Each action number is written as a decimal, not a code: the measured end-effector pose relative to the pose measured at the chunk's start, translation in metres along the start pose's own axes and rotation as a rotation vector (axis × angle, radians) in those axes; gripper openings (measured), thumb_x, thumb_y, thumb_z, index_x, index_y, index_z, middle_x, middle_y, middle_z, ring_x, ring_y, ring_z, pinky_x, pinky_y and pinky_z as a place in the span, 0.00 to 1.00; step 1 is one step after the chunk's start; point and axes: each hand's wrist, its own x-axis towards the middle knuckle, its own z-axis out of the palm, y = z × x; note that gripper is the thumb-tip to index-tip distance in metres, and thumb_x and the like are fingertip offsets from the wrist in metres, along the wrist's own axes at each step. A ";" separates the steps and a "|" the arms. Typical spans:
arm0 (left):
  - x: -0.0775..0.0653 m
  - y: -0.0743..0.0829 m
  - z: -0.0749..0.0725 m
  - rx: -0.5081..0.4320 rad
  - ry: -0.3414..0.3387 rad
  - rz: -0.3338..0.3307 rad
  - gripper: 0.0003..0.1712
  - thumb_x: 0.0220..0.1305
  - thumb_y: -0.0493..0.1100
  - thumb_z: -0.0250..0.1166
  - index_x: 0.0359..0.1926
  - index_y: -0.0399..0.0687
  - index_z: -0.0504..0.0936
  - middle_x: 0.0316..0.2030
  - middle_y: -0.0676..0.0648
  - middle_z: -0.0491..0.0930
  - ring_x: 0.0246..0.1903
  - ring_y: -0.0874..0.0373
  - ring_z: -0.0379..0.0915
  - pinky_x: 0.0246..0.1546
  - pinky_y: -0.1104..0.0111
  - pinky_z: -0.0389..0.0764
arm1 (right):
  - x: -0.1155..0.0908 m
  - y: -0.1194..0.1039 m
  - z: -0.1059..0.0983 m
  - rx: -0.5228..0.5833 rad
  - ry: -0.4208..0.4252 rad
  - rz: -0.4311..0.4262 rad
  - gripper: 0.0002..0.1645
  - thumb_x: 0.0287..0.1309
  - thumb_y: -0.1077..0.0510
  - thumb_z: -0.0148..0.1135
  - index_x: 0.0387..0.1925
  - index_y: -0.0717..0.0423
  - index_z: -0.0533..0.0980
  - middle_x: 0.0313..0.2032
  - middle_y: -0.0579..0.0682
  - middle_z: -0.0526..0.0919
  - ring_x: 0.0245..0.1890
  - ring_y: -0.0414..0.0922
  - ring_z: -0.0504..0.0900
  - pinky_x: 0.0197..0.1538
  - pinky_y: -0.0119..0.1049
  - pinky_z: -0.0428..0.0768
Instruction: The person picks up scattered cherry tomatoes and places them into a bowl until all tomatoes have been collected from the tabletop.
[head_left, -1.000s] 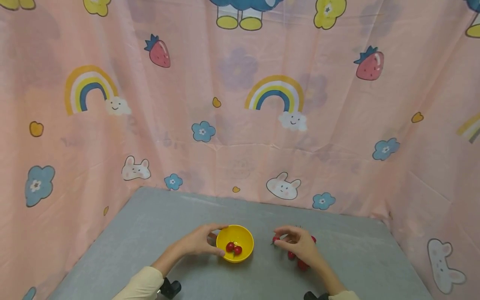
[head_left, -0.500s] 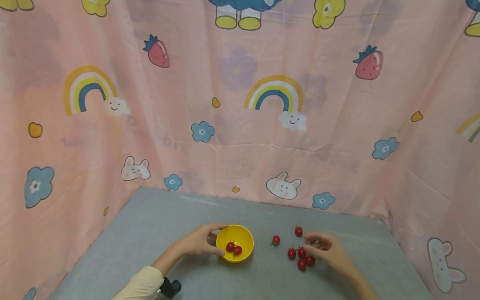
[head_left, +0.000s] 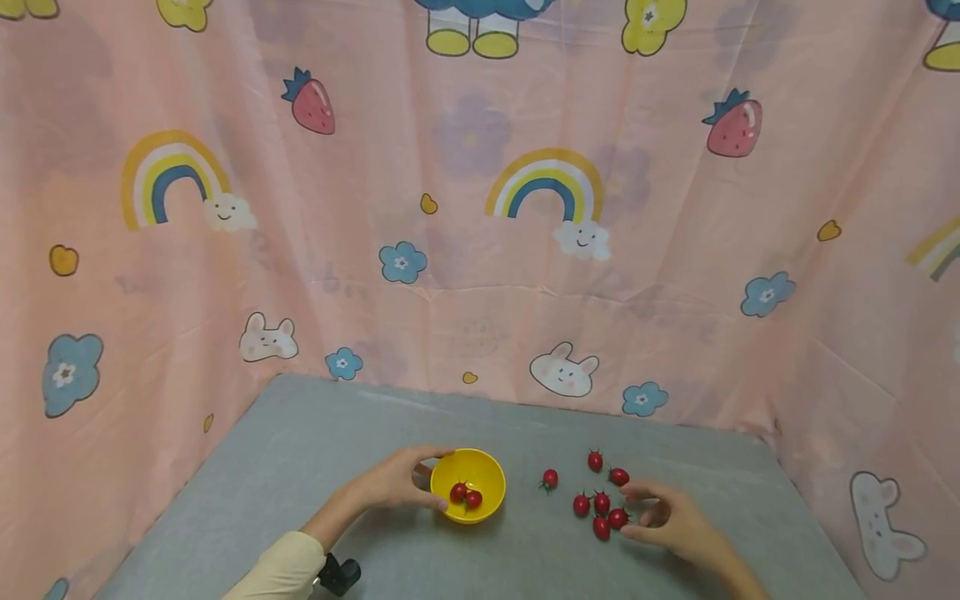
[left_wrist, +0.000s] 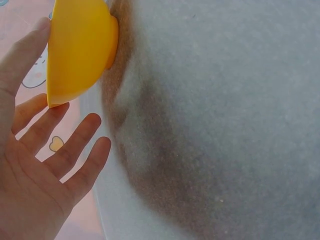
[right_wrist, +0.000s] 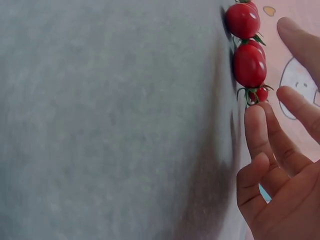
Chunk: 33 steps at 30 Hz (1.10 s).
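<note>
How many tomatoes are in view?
9 tomatoes: 2 in the bowl, 7 on the table: 4 clustered by the right hand, 2 beyond them, 1 nearer the bowl. The hand may hide more.

Left hand gripping, thumb opposed to index and middle; ring and little fingers extend free beside the grip. Left forearm runs back from it, sleeve behind the wrist. Right hand relaxed, thumb apart from loosely bent fingers; right forearm angles back behind.
</note>
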 end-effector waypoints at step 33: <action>0.000 -0.006 -0.001 0.025 -0.001 0.009 0.42 0.58 0.48 0.78 0.71 0.47 0.72 0.67 0.43 0.72 0.53 0.48 0.77 0.50 0.61 0.83 | 0.009 0.007 0.004 -0.173 0.050 0.060 0.10 0.57 0.61 0.75 0.39 0.59 0.84 0.35 0.47 0.84 0.28 0.40 0.77 0.30 0.33 0.79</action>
